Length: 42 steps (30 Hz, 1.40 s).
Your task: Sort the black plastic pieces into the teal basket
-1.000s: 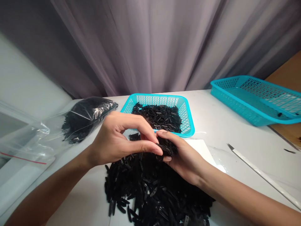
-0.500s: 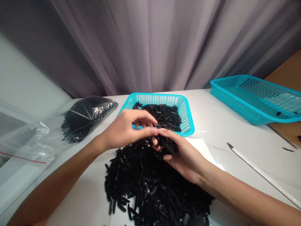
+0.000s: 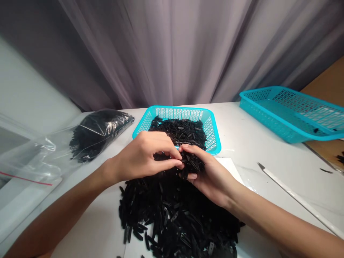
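A clump of small, narrow black plastic pieces (image 3: 194, 164) rests in my right hand (image 3: 211, 173), whose fingers curl round it. My left hand (image 3: 153, 154) reaches in from the left, thumb and fingertips pinched at the clump's near-left side; a black piece appears to be between them, partly hidden. Below both hands spreads a big heap of the same black pieces (image 3: 177, 218) over a white sheet (image 3: 228, 165). Just beyond the hands stands a turquoise basket (image 3: 215, 138) with more black pieces in it.
A clear zip bag (image 3: 91, 134) of black pieces lies at the left. On the right a second turquoise basket (image 3: 279, 118) holds a few dark bits. A white-handled pointed blade (image 3: 292, 193) lies on the white table (image 3: 249, 143). A grey curtain (image 3: 172, 53) hangs behind.
My left hand has dropped slightly, and its fingertips have moved from my right thumb to the side of the clump, closing into a pinch. My right hand still holds the clump.
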{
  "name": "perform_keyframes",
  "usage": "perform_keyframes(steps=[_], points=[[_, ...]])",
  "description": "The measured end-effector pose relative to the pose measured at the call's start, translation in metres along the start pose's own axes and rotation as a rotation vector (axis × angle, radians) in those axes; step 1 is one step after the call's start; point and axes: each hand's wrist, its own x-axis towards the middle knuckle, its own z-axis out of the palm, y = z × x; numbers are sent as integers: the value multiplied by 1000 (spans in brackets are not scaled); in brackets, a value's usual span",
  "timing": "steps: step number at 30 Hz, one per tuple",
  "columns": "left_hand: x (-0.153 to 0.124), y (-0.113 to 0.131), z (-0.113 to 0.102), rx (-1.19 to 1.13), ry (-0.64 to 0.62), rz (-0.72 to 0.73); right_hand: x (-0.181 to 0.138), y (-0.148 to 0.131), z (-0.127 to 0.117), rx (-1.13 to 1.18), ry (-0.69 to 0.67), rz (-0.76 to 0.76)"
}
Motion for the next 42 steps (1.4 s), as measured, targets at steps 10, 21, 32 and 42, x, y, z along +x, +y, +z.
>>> perform_keyframes(steps=[10, 21, 32, 42], points=[[2, 4, -7, -172, 71, -314, 1, -2, -1, -74, -27, 25], [3, 3, -6, -479, 55, -457, -2, -3, 0, -141, -35, -1], [5, 3, -9, -553, 55, -582, -6, -5, 4, -167, -11, -14], [6, 3, -9, -643, -6, -649, -2, -4, -1, -160, -25, -3]])
